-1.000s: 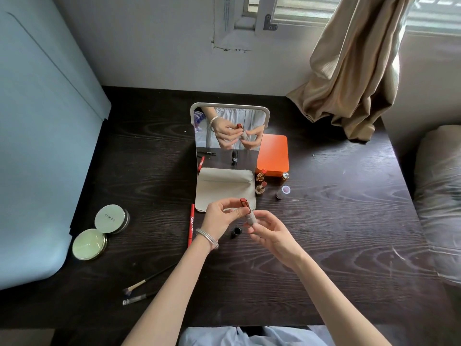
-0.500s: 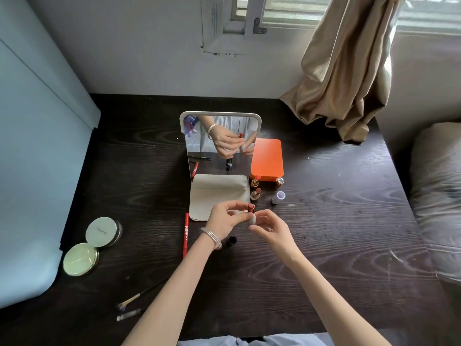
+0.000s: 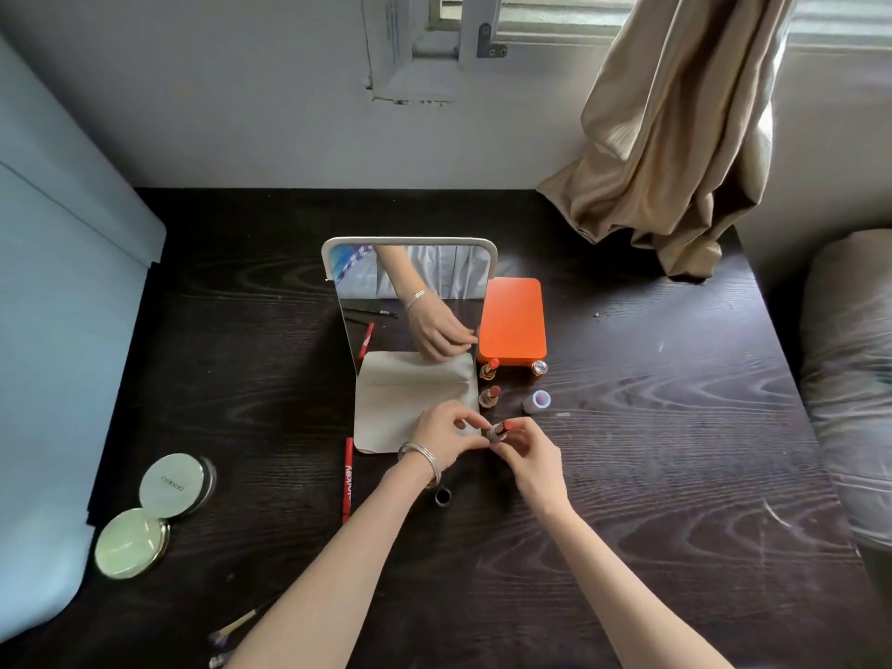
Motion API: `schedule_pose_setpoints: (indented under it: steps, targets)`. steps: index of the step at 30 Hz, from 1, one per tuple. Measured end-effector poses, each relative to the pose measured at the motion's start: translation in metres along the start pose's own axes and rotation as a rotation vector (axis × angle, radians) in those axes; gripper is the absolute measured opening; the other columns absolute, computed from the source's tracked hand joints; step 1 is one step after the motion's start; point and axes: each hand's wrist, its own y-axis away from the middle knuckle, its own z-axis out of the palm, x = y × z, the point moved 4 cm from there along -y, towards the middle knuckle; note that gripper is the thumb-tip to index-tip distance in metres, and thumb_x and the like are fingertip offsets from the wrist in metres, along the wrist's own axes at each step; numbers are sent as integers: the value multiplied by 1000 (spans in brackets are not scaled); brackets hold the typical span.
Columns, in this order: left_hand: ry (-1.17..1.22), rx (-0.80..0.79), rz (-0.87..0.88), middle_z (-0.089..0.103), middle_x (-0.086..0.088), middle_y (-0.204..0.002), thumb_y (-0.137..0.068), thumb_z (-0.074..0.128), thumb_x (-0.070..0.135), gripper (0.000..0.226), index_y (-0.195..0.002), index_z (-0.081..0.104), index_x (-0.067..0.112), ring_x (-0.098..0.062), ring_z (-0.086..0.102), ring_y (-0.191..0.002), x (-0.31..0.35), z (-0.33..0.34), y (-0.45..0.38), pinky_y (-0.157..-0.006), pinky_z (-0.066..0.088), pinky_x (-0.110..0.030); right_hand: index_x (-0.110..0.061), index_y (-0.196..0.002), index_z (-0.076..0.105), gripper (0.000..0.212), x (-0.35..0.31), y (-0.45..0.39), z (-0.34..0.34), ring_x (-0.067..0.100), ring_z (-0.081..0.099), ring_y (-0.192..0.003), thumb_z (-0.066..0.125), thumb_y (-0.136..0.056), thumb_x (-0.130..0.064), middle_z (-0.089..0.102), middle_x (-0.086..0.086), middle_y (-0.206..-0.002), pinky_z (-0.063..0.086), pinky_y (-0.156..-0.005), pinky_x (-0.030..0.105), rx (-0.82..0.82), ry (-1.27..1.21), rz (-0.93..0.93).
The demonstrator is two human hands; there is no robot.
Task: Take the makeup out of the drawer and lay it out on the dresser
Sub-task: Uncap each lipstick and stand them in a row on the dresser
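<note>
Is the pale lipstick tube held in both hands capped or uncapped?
Uncapped. The red bullet shows bare at the top of the pale lipstick tube, pinched between the left hand and right hand; no cap covers it.

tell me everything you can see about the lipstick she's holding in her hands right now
The lipstick is uncapped, a short red bullet showing above a pale, pinkish tube. It is tilted, tip toward the right, low over the dark dresser just in front of the mirror's beige base. The left hand and the right hand both pinch its tube with their fingertips. Its lower end is hidden by fingers.
</note>
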Motion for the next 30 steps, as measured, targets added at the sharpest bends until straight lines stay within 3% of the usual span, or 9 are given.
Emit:
schedule_pose_setpoints:
  steps: [7,10,14,19,24,30]
  targets:
    - [1,72,-18,58,10,-81,-71,77,28,14,-84,74,23,-3,47,-71,-8,3,-8,-57,32,-9,-26,-78,66,19,4,-10,4,7,57,-74,78,-71,-13,62,-4,-83,44,-69,18,86,189,-10]
    - [2,79,-35,60,6,-79,-70,78,28,12,-80,73,23,-5,49,-70,-13,5,-11,-57,34,-12,-29,-78,67,18,5,-10,6,6,52,-70,78,-71,-17,58,-2,-81,44,-66,23,108,217,-3]
    - [-25,63,-42,66,4,-84,-70,78,25,10,-78,73,26,-12,56,-79,-15,8,-15,-69,45,-25,-31,-80,68,16,6,-10,7,5,53,-71,76,-73,-19,57,-7,-79,46,-68,29,118,248,6]
    - [-102,62,-32,66,3,-89,-70,76,25,14,-84,74,25,-13,55,-85,-14,11,-18,-71,40,-24,-36,-79,67,22,8,-11,7,6,56,-71,74,-74,-16,63,-9,-79,50,-70,33,116,269,20]
    - [-110,56,-18,66,6,-90,-72,75,22,14,-86,74,24,-5,51,-79,-15,9,-17,-64,34,-12,-33,-85,70,19,12,-12,10,6,59,-72,74,-73,-18,69,-9,-80,52,-73,33,114,252,55]
    - [-89,63,-27,65,6,-88,-71,76,21,14,-85,74,23,-7,53,-79,-16,9,-17,-70,40,-18,-33,-85,71,19,15,-14,9,7,60,-72,75,-72,-20,70,-9,-80,52,-75,34,86,256,63]
